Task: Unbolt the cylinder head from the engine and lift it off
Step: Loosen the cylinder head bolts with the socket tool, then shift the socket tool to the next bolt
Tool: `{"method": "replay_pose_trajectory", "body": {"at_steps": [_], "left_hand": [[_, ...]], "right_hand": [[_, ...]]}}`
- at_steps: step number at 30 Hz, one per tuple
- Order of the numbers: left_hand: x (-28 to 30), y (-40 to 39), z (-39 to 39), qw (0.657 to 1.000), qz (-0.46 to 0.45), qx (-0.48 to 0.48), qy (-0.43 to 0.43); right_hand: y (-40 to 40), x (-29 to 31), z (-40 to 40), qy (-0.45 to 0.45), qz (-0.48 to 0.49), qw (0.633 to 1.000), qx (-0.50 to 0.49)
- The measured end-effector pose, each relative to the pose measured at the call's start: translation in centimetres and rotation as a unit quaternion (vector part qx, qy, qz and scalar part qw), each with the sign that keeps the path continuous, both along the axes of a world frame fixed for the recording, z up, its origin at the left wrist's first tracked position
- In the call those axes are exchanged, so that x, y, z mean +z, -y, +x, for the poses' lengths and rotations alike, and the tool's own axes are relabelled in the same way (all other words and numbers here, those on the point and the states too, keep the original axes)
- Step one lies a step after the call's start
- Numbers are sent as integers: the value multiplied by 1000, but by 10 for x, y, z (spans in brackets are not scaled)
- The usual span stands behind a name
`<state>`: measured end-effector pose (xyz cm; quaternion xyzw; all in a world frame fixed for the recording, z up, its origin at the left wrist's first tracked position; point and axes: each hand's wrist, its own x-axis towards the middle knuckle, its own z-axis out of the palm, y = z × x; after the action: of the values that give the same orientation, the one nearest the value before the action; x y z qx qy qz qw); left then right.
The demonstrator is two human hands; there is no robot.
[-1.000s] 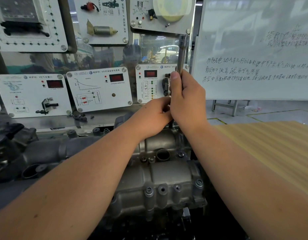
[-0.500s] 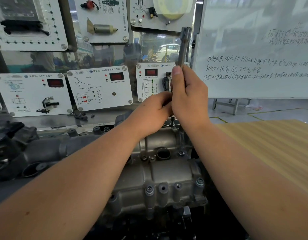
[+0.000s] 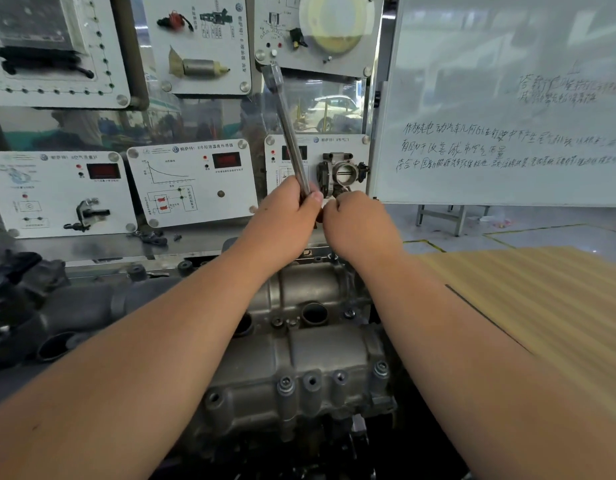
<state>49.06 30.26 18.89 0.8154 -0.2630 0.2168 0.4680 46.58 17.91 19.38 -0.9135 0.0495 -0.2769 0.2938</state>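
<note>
The grey aluminium cylinder head [image 3: 299,368] lies in front of me on the engine, with bolts [image 3: 286,384] along its near edge. A long steel wrench bar [image 3: 286,123] rises from behind the head and leans up and to the left. My left hand [image 3: 282,216] grips the bar's lower part. My right hand [image 3: 360,223] is curled just to the right of it, touching it, at the foot of the tool. The tool's lower end and the bolt under it are hidden by both hands.
White display panels [image 3: 192,181] with sensors and a throttle body [image 3: 341,173] stand close behind the engine. A whiteboard [image 3: 507,98] fills the right back. A ribbed wooden board [image 3: 542,306] lies at the right. Dark engine parts [image 3: 57,317] sit at the left.
The bar has swung from upright to leaning left. My left hand now grips the bar where my right hand held it; my right hand has dropped to its foot.
</note>
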Motion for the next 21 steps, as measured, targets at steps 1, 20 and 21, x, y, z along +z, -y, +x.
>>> {"method": "replay_pose_trajectory", "body": {"at_steps": [1, 20, 21], "left_hand": [[0, 0, 0, 1000, 1, -2, -5], [-11, 0, 9, 997, 3, -52, -52], [-10, -1, 8, 997, -3, -57, -51]], "right_hand": [[1, 1, -1, -15, -15, 1000, -3], [13, 24, -27, -101, -262, 959, 37], [15, 29, -30, -84, -255, 962, 40]]}}
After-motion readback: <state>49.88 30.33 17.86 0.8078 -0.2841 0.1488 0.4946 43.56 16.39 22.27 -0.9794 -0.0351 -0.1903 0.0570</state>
